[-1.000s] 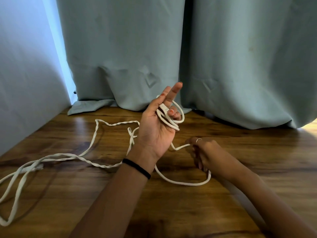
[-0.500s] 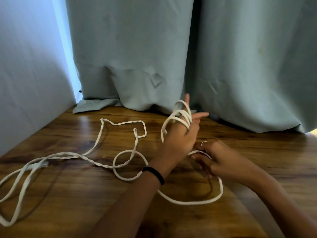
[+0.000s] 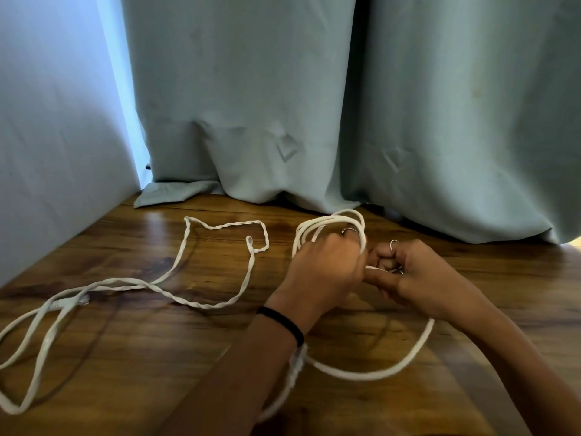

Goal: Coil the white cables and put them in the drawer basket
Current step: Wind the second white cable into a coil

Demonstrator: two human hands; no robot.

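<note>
A long white flat cable [image 3: 217, 305] sprawls over the wooden surface [image 3: 157, 357], twisted in places, with a plug end [image 3: 70, 302] at the left. Several loops of it [image 3: 330, 223] are wound round my left hand [image 3: 323, 269], whose fingers curl over the coil. My right hand [image 3: 408, 272] sits right beside it, fingers curled, pinching the cable's running part. From there a slack loop [image 3: 408, 357] swings down under both wrists and passes beneath my left forearm. No drawer basket is in view.
Pale green curtains [image 3: 345, 105] hang along the back and bunch on the wood. A light wall [image 3: 53, 136] closes off the left side. A black band circles my left wrist [image 3: 283, 320].
My left hand has lowered and closed over the coil, which has gained a turn. My right hand has come up against it. The small floor loop near the left wrist has been pulled out.
</note>
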